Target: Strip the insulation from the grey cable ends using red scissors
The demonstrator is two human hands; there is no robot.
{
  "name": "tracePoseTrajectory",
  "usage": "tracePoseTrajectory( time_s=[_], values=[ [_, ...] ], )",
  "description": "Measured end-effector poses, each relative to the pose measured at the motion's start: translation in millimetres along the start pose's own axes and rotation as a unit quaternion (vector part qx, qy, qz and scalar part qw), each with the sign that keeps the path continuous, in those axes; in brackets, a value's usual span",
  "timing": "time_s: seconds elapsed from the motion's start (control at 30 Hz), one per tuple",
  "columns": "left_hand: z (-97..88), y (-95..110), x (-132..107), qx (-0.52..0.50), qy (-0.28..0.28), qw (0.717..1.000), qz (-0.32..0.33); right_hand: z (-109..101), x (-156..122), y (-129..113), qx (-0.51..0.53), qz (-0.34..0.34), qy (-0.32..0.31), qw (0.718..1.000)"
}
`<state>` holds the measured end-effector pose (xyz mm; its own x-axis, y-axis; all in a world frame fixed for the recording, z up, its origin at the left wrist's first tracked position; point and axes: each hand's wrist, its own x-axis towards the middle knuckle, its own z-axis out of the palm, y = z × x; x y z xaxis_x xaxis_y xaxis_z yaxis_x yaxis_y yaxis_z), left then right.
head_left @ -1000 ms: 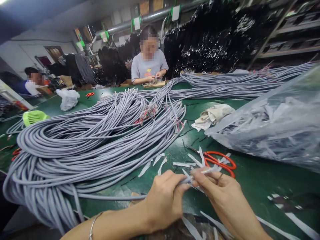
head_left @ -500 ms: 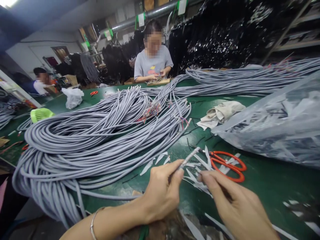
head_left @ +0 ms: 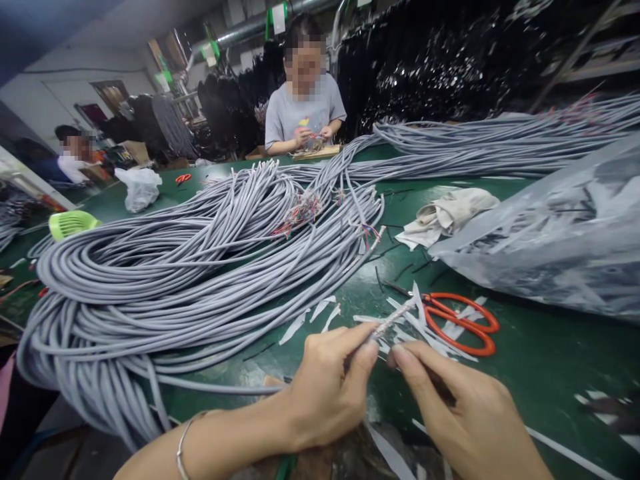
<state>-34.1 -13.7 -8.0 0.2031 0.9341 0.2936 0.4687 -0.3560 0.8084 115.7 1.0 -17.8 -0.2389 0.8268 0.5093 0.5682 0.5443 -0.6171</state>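
My left hand (head_left: 327, 390) pinches the end of a grey cable (head_left: 215, 387) between thumb and fingers. Its stripped, silvery shielded tip (head_left: 395, 319) sticks up to the right. My right hand (head_left: 457, 410) is just right of that tip, thumb and forefinger drawn together close under it; I cannot make out anything in them. The cable runs left along the green table (head_left: 530, 360) into a big coil of grey cables (head_left: 165, 280). Orange-handled scissors (head_left: 460, 323) lie just beyond my hands among pale strips of cut sheath (head_left: 320, 310).
A large clear plastic bag (head_left: 550, 233) lies at right, a crumpled cloth (head_left: 450, 213) beside it. A person in a grey shirt (head_left: 305, 110) works at the far side, another person (head_left: 75, 157) at far left. A green basket (head_left: 70, 223) and white bag (head_left: 140, 187) stand at left.
My right hand let go of the cable tip and a strip of sheath, then moved back in close below the tip. The bared shield now shows. The view shifted slightly.
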Motion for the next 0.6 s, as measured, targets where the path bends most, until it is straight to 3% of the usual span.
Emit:
tracePoseTrajectory(
  time_s=[0.17,0.33,0.4,0.5,0.6],
  values=[
    [0.6,0,1,-0.008,-0.014,1.000,0.001,1,-3,0,0.053,0.098,-0.045,0.993],
    [2.9,0,1,0.049,-0.029,0.998,0.031,2,-4,-2,0.147,0.193,-0.061,0.968],
    [3.5,1,0,0.063,-0.031,0.996,0.049,3,-4,-2,0.144,0.171,-0.058,0.973],
    [4.0,-1,1,0.054,-0.032,0.997,0.045,4,-11,-4,0.064,0.069,0.008,0.996],
    [6.2,-10,9,0.046,-0.041,0.997,-0.039,4,-27,-12,0.024,0.000,0.029,0.999]
  ],
)
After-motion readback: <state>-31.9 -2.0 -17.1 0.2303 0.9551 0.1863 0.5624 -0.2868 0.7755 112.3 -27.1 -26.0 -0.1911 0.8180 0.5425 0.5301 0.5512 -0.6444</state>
